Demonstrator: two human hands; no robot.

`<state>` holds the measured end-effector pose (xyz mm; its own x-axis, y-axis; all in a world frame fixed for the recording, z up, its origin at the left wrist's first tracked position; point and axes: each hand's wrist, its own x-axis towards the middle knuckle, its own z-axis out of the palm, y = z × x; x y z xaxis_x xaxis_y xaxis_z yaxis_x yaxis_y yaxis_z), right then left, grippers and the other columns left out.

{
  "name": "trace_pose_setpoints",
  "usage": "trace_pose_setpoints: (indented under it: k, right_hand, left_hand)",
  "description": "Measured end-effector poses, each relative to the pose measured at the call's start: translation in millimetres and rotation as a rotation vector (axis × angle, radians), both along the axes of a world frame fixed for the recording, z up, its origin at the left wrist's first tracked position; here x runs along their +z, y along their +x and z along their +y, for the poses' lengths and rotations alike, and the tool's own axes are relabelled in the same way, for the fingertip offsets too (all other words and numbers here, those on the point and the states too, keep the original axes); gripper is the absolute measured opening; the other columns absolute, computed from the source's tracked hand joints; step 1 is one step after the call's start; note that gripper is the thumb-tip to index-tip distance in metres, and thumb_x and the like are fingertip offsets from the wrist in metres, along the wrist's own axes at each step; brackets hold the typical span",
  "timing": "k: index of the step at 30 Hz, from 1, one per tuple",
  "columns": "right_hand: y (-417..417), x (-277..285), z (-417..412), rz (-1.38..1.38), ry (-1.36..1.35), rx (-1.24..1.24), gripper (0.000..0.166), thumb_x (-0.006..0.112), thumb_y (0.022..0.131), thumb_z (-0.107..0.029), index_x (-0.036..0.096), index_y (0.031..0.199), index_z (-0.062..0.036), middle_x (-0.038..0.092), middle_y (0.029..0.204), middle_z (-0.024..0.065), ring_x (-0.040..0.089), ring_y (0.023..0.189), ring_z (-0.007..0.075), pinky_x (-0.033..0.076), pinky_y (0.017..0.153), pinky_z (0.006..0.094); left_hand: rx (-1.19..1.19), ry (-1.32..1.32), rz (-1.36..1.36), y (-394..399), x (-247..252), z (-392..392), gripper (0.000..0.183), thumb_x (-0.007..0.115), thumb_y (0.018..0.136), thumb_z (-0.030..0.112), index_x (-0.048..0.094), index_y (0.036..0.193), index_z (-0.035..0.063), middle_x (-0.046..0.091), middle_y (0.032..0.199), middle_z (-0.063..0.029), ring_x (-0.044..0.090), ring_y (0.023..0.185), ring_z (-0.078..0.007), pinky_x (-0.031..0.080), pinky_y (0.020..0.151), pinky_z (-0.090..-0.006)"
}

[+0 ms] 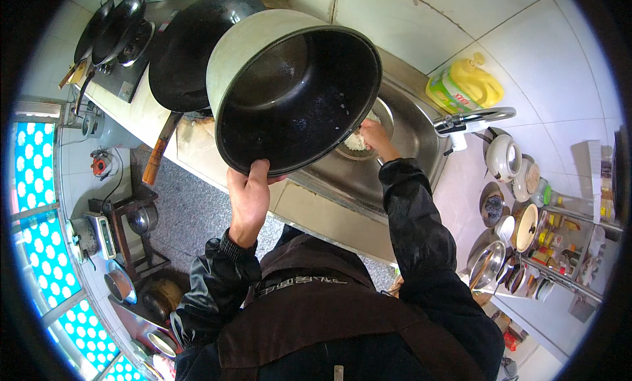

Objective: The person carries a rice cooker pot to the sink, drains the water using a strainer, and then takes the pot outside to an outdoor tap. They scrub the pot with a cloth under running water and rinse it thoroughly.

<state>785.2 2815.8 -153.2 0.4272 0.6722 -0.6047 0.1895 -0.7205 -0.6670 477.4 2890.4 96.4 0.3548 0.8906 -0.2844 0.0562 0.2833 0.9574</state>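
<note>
My left hand [250, 198] grips the near rim of a large deep pot [291, 99], grey outside and black inside. The pot is tilted over the sink, with a few white grains stuck to its inner wall. Behind its right edge, my right hand [376, 136] is at a metal bowl [387, 118] of white grains that look like rice [354, 142]. The bowl sits in the stainless steel sink [414, 129]. My right fingers are bent among the grains and partly hidden by the pot rim, so whether they hold anything cannot be told.
A chrome faucet [469, 118] reaches over the sink's right side, below a yellow detergent jug [464, 85]. A black wok [185, 55] with a wooden handle [160, 149] lies left of the pot. Jars [503, 158] and a condiment rack [563, 243] stand at the right.
</note>
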Motion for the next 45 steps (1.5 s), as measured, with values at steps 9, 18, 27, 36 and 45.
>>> trace_pose_setpoints:
  k: [9, 18, 27, 36, 45]
  right_hand:
    - [-0.9, 15.3, -12.9, -0.037, 0.240, -0.031, 0.038, 0.046, 0.096, -0.015, 0.060, 0.129, -0.0019, 0.070, 0.099, 0.0156, 0.069, 0.061, 0.0201, 0.050, 0.050, 0.0328]
    - [-31.4, 16.4, 2.0, 0.012, -0.007, 0.047, 0.028, 0.044, 0.097, -0.017, 0.055, 0.118, -0.0014, 0.067, 0.095, 0.0126, 0.068, 0.062, 0.0200, 0.050, 0.054, 0.0349]
    - [-39.8, -5.8, 3.2, -0.389, 0.039, 0.306, 0.019, 0.050, 0.095, -0.015, 0.062, 0.103, -0.0035, 0.066, 0.097, 0.0150, 0.069, 0.073, 0.0291, 0.051, 0.059, 0.0430]
    - [-40.9, -16.8, 16.3, -0.756, -0.092, 0.588, 0.018, 0.059, 0.083, -0.013, 0.073, 0.087, -0.0021, 0.070, 0.097, 0.0198, 0.068, 0.091, 0.0355, 0.055, 0.074, 0.0484]
    - [-46.8, 16.5, 11.8, -0.652, -0.278, 0.639, 0.027, 0.052, 0.089, -0.010, 0.071, 0.107, -0.0034, 0.067, 0.117, 0.0164, 0.064, 0.111, 0.0333, 0.053, 0.089, 0.0451]
  left_hand:
    - [0.009, -0.012, 0.008, -1.2, 0.9, 2.1, 0.030, 0.045, 0.092, 0.005, 0.052, 0.116, -0.0112, 0.065, 0.104, -0.0189, 0.069, 0.087, -0.0281, 0.063, 0.071, -0.0373]
    - [0.017, 0.017, 0.015, -5.3, -2.8, 0.6, 0.029, 0.044, 0.094, 0.005, 0.058, 0.115, -0.0097, 0.067, 0.102, -0.0162, 0.070, 0.087, -0.0250, 0.063, 0.069, -0.0336]
    - [-0.003, 0.045, 0.024, -10.1, -1.4, 0.0, 0.030, 0.043, 0.094, 0.006, 0.058, 0.113, -0.0105, 0.067, 0.102, -0.0178, 0.071, 0.088, -0.0258, 0.063, 0.070, -0.0336]
    - [0.006, 0.022, 0.059, -19.6, -0.4, -1.8, 0.031, 0.043, 0.094, 0.007, 0.057, 0.116, -0.0099, 0.067, 0.104, -0.0180, 0.070, 0.088, -0.0252, 0.063, 0.071, -0.0342]
    - [0.044, 0.002, -0.031, -25.7, -2.4, -1.3, 0.029, 0.045, 0.093, 0.004, 0.058, 0.117, -0.0065, 0.067, 0.104, -0.0140, 0.069, 0.088, -0.0228, 0.062, 0.071, -0.0327]
